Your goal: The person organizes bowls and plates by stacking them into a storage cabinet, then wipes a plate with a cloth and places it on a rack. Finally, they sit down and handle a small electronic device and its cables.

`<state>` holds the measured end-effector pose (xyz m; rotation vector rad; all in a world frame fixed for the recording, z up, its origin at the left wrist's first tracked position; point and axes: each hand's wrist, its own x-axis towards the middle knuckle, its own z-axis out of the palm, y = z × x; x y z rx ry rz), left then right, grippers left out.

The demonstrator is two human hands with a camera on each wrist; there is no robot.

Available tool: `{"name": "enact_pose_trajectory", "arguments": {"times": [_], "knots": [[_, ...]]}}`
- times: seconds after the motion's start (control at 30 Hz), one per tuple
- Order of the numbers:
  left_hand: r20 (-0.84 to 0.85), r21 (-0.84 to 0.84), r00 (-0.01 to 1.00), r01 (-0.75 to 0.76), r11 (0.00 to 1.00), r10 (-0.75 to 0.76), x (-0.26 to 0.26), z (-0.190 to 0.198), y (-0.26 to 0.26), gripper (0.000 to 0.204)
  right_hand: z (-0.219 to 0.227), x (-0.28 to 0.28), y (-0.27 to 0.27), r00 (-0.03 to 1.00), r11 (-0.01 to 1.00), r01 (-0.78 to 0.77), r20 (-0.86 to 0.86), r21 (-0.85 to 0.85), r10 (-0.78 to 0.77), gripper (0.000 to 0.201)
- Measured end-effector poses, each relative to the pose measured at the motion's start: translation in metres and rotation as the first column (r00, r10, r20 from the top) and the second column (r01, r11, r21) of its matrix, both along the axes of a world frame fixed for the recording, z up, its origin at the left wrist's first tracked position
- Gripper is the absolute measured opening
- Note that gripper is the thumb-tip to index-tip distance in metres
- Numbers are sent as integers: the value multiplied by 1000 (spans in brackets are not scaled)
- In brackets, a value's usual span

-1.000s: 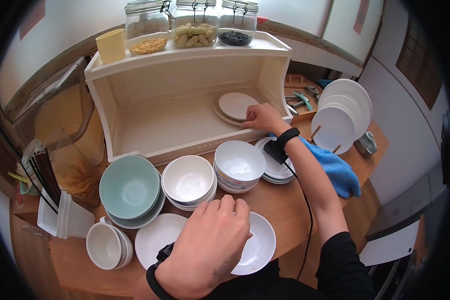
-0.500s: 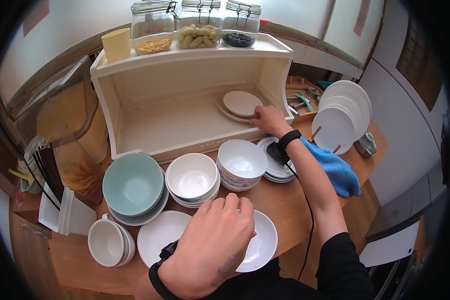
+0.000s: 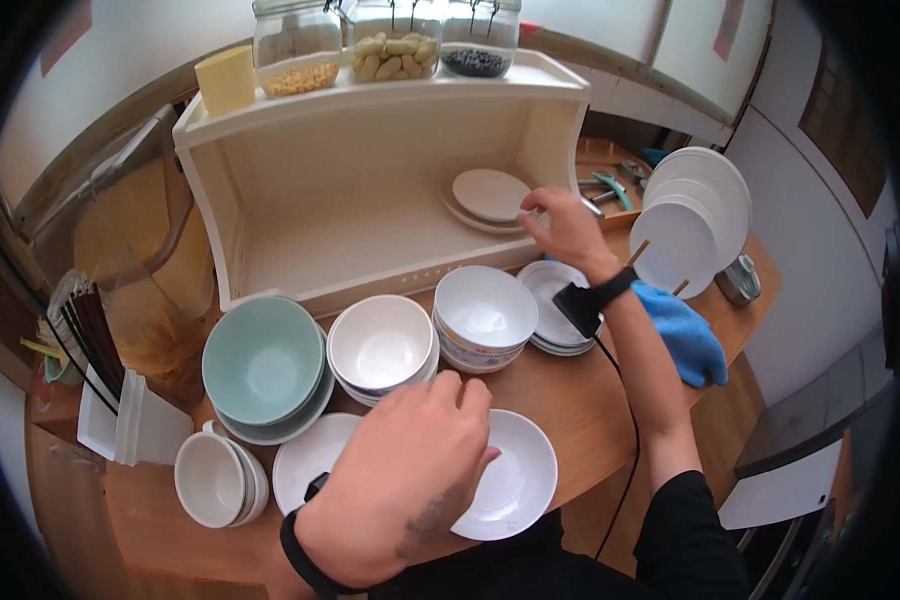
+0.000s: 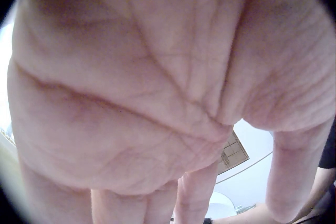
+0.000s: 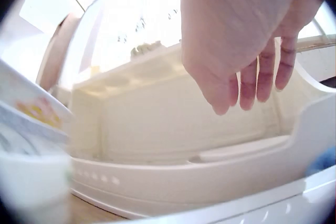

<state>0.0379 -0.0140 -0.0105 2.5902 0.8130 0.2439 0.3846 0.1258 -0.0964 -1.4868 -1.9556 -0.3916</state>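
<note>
Two stacked plates, a small white plate [image 3: 490,193] on a wider one [image 3: 454,212], lie at the right end inside a cream open-fronted rack [image 3: 300,235]. My right hand [image 3: 570,225] is beside their right edge; in the right wrist view its fingers [image 5: 264,77] hang loosely with nothing between them. Over the front of the table, my left hand [image 3: 395,475] hovers palm down with loose fingers and an empty palm [image 4: 121,87]. Below it are a white plate [image 3: 305,455] at its left and a shallow white dish [image 3: 515,480] at its right, both partly hidden.
Before the rack stand green bowls [image 3: 263,360], white bowls [image 3: 380,345], patterned bowls [image 3: 485,305] and small plates [image 3: 555,285]. Stacked cups [image 3: 210,480] sit front left. Glass jars [image 3: 395,50] top the rack. A blue cloth [image 3: 685,335] and upright plates [image 3: 675,245] are right.
My right hand has come away from the plates' edge, moving right and slightly up with its fingers loosening. The plates stay in the rack. My left hand has shifted slightly left.
</note>
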Motion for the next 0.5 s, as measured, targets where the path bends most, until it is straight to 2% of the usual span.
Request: {"name": "enact_pose_trajectory", "arguments": {"times": [0.07,0.13,0.2,0.23,0.27,0.3,0.33,0.37,0.43,0.5], "knots": [[-34,-14,999,-36,999,35,-3,0,4,38,20,-28,-38,971,991,-132,-205,-24,124,13],[-33,0,994,-108,994,108,-4,0,7,43,29,-44,-76,956,990,-124,-277,-74,99,12],[-78,-18,988,-139,990,137,-4,1,8,48,27,-49,-105,930,972,-216,-324,-95,175,18],[-71,6,985,-157,988,157,-3,0,10,48,24,-49,-119,903,944,-283,-377,-169,203,19],[-63,32,982,-176,984,178,-2,1,11,48,20,-46,-130,888,899,-364,-381,-244,257,21],[-82,18,977,-194,981,195,0,1,10,50,12,-49,-135,835,778,-496,-456,-385,306,22],[-115,12,975,-190,982,190,7,0,10,50,1,-49,-140,765,616,-619,-551,-488,332,23],[-116,11,976,-185,983,185,9,-1,10,50,-6,-52,-140,755,616,-626,-568,-478,328,23],[-141,9,973,-181,984,180,13,-3,10,50,-21,-57,-139,757,428,-652,-557,-626,341,29],[-117,11,971,-208,978,208,16,-3,9,52,-29,-61,-139,752,384,-659,-565,-647,339,30]]}}
